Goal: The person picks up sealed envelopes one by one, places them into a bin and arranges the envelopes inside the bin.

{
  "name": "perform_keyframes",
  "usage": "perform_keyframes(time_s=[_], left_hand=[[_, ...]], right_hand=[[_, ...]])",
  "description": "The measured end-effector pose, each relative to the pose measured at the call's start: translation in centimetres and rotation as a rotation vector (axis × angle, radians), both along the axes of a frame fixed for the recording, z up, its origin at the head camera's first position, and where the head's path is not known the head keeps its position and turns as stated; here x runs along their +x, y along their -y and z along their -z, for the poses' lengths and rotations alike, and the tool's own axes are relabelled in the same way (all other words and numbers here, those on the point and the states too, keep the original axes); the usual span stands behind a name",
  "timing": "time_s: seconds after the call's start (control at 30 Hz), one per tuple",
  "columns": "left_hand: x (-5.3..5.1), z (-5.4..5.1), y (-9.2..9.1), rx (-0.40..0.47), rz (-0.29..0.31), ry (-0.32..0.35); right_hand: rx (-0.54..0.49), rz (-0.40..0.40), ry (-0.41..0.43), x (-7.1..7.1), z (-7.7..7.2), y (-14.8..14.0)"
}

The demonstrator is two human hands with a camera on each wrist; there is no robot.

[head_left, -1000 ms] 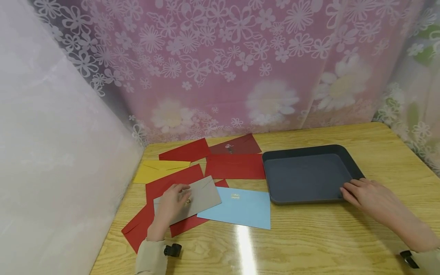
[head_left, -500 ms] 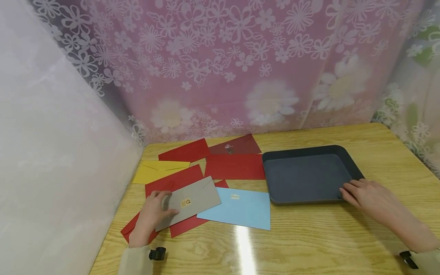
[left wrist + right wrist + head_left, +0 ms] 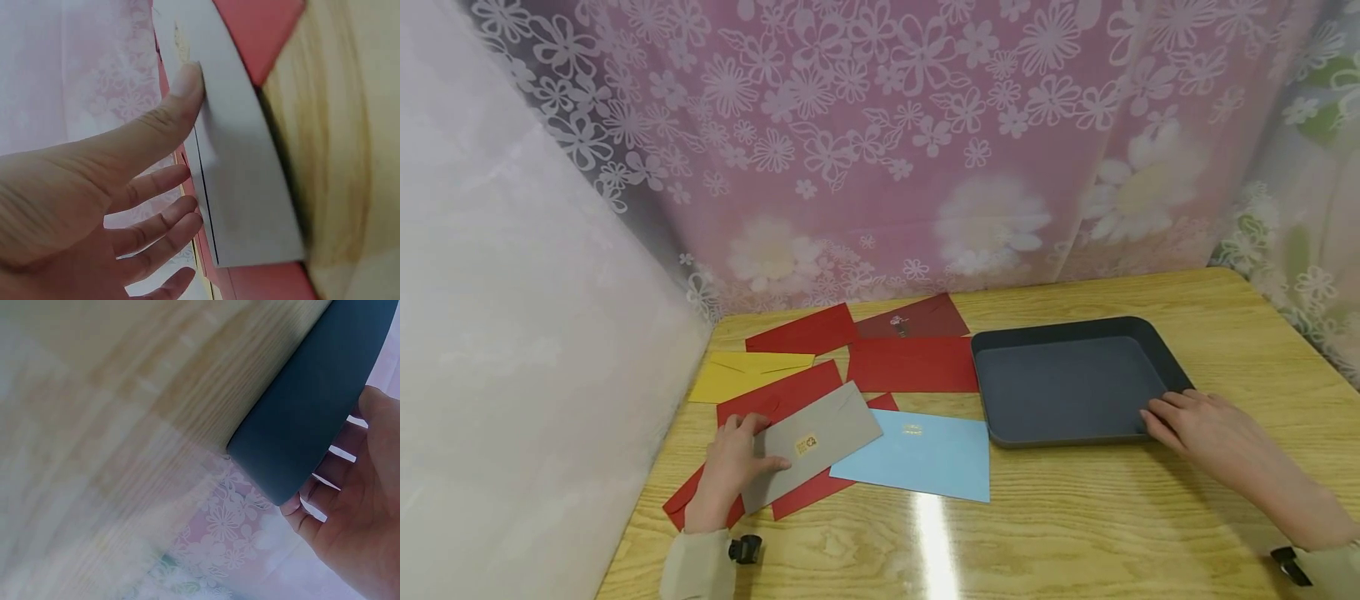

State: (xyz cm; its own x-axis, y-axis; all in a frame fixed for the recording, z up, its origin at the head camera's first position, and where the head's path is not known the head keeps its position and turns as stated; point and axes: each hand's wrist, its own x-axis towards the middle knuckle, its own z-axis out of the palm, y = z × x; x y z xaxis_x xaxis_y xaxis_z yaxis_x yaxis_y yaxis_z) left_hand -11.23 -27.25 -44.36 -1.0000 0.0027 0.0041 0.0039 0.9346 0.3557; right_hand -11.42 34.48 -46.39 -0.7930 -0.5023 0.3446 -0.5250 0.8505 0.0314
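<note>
My left hand (image 3: 724, 471) pinches the left part of a grey envelope (image 3: 842, 421) with a gold emblem. In the left wrist view the thumb of that hand (image 3: 94, 187) lies over the grey envelope (image 3: 237, 194), fingers along its far edge. Under it are red envelopes (image 3: 797, 386) and part of a light blue envelope (image 3: 932, 458). My right hand (image 3: 1217, 437) grips the near right corner of a dark tray (image 3: 1075, 383); the right wrist view has the hand (image 3: 356, 494) at the tray wall (image 3: 306, 394).
Behind lie a yellow envelope (image 3: 722, 383), a red one (image 3: 805, 330), a dark red one (image 3: 932, 317) and another red one (image 3: 913, 364) touching the tray's left side. A floral curtain (image 3: 880, 167) hangs behind the wooden table (image 3: 1037, 525).
My left hand has moved left from the middle of the grey envelope to its left end and taken hold of it. The envelope has turned slightly, its left end nearer me. The right hand stays put.
</note>
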Motion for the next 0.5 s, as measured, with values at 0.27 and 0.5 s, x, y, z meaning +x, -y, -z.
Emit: perform_keyframes(time_s=[0.27, 0.5], left_hand=[[-0.52, 0.15, 0.29, -0.002, -0.035, 0.02], [-0.97, 0.31, 0.71, 0.008, -0.039, 0.029]], right_hand=[[0.005, 0.002, 0.007, -0.06, -0.03, -0.04], [0.016, -0.003, -0.001, -0.05, -0.06, -0.04]])
